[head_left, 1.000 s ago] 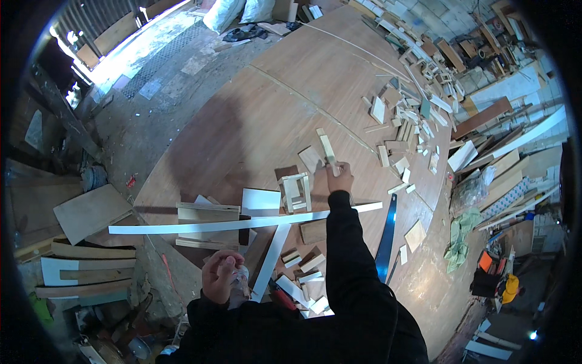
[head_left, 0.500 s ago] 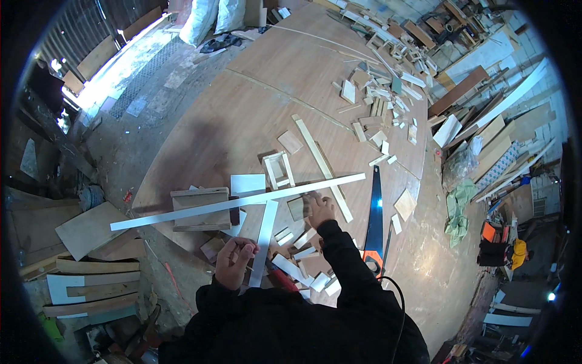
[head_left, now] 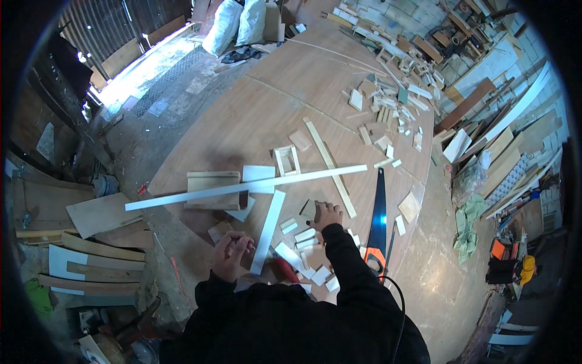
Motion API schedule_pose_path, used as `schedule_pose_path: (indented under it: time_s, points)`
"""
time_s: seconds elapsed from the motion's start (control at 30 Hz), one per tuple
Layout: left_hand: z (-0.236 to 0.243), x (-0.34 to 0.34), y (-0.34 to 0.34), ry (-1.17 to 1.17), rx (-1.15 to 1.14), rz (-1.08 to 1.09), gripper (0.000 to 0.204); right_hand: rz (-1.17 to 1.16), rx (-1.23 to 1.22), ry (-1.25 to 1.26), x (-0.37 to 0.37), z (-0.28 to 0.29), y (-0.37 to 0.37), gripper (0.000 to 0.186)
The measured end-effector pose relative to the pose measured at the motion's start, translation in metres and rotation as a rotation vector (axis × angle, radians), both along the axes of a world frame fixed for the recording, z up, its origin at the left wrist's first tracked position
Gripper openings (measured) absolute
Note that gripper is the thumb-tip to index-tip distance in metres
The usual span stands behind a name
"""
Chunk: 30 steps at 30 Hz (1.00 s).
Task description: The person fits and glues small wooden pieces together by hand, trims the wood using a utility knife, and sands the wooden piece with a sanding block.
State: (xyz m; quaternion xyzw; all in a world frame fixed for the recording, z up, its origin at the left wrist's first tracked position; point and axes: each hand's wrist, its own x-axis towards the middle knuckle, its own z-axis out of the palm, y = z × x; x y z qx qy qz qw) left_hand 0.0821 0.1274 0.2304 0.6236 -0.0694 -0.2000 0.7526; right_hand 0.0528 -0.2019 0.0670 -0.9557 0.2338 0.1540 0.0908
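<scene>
My right hand (head_left: 328,215) has its fingers bent over the edge of a small square wood block (head_left: 308,210), which looks tilted up from the table. Over the near left edge of the table, my left hand (head_left: 231,255) is closed, fingers curled together; whatever it may hold is hidden. Just right of it lies a flat white strip (head_left: 267,233). A long white strip (head_left: 291,178) crosses beyond both hands, resting over a shallow wooden box (head_left: 212,178). Short white-faced offcuts (head_left: 288,225) lie between my hands.
A handsaw (head_left: 377,212) with an orange handle lies right of my right hand. Beyond are a small wooden frame (head_left: 287,161), a long batten (head_left: 330,167) and a heap of offcuts (head_left: 388,103). Boards (head_left: 103,218) are stacked low at the left.
The small wood block lay flat under my right hand; now it is gripped and tipped up, a little to the right. My left hand's fingers have closed more. The whole view has shifted slightly.
</scene>
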Motion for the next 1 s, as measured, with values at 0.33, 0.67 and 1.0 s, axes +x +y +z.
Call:
schedule_pose_path:
  time_s: [0.33, 0.67, 1.0]
  points:
    - [0.013, -0.079, -0.021, 0.003, 0.073, -0.010, 0.015, -0.206, 0.425, -0.379, -0.047, -0.008, -0.025, 0.066]
    - [0.013, -0.145, -0.051, 0.049, 0.012, 0.022, 0.019, -0.448, 2.348, -0.381, -0.150, 0.107, 0.029, 0.048]
    - [-0.013, -0.184, -0.077, 0.098, -0.054, -0.112, 0.036, -0.359, 1.984, -0.396, -0.197, 0.159, 0.034, 0.046]
